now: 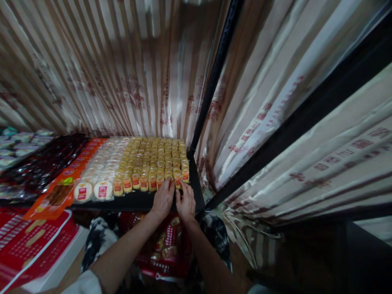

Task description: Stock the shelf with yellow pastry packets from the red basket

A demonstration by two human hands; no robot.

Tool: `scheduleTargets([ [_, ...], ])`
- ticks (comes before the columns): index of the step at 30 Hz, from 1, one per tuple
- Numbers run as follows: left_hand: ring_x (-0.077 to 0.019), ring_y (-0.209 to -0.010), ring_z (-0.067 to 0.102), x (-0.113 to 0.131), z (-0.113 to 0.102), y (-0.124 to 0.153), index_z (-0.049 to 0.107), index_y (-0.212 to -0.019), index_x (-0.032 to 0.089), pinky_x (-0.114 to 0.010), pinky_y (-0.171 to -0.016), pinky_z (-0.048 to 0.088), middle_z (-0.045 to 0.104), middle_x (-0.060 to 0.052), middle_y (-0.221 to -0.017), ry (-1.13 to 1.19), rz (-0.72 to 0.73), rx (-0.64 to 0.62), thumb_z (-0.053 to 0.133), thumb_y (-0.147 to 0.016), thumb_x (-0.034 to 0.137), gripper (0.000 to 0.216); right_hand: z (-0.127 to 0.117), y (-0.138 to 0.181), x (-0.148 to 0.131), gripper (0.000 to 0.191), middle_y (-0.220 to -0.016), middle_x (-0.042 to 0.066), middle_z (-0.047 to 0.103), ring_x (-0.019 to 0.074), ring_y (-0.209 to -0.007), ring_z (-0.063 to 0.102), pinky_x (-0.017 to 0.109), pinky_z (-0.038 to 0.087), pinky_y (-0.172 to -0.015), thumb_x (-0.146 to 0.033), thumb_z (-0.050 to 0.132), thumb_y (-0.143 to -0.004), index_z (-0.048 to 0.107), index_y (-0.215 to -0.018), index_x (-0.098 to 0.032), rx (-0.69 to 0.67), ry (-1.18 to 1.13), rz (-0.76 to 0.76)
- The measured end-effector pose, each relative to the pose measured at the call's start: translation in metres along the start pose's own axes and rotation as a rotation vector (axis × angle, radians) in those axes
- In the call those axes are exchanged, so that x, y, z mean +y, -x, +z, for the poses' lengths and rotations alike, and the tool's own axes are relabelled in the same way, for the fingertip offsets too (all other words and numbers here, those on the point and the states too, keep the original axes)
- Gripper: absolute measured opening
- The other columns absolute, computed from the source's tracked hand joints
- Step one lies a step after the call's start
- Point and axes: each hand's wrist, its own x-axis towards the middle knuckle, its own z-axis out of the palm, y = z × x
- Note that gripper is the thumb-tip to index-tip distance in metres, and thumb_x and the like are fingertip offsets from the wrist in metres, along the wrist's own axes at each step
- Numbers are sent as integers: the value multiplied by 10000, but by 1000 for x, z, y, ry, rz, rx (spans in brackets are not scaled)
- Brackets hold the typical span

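My left hand (164,198) reaches to the front of the rows of small yellow wrapped snack packs (150,157), fingers bent together against a pack near the right end. Close beside it, my right hand (185,200) has its thumb and fingers closed on a snack pack (177,179) with a red label in the front row. The packs stand in tight rows on a black shelf (134,202). My fingers partly hide the packs they touch. Below my forearms, a red basket (167,269) between my knees holds several more wrapped packs.
Left of the yellow packs lie round white wrapped pieces (103,190), an orange bag (59,192) and dark shiny packs (45,163). Another red basket (58,241) stands at lower left. Black posts (211,73) and pale printed curtains (137,69) enclose the shelf.
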Motion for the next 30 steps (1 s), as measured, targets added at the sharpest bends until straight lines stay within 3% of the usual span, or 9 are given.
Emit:
scheduleTargets([
  [16, -233, -1280, 404, 3, -17, 13, 502, -1171, 110, -363, -978, 452, 343, -171, -1429, 77, 8, -77, 378, -819, 38, 381, -4, 0, 3, 513, -1199, 74, 545, 205, -1107, 484, 364, 458, -926, -190, 419, -830, 430, -1341, -234, -95, 2, -72],
  [22, -205, -1152, 508, 3, -24, 41, 567, -1071, 157, -333, -912, 493, 473, -126, -1293, 124, 98, -86, 395, -829, 76, 308, -4, 1, 2, 438, -1154, 85, 548, 199, -1101, 487, 374, 435, -953, -175, 406, -824, 526, -1245, -201, -73, -17, -50],
  [27, -166, -975, 574, -1, -18, 91, 596, -979, 177, -283, -853, 490, 580, -75, -1088, 169, 132, -306, 436, -830, 99, 233, -9, 3, -3, 358, -1076, 110, 550, 202, -1019, 529, 381, 461, -908, -181, 417, -822, 615, -1120, -164, 8, -78, -85],
  [30, -167, -912, 598, -12, -6, 118, 613, -943, 185, -278, -825, 481, 606, -69, -1014, 196, -9, -528, 461, -830, 139, 195, -13, 19, -13, 312, -1039, 112, 574, 197, -1002, 544, 370, 468, -896, -184, 427, -832, 633, -1065, -161, 21, -152, -209],
])
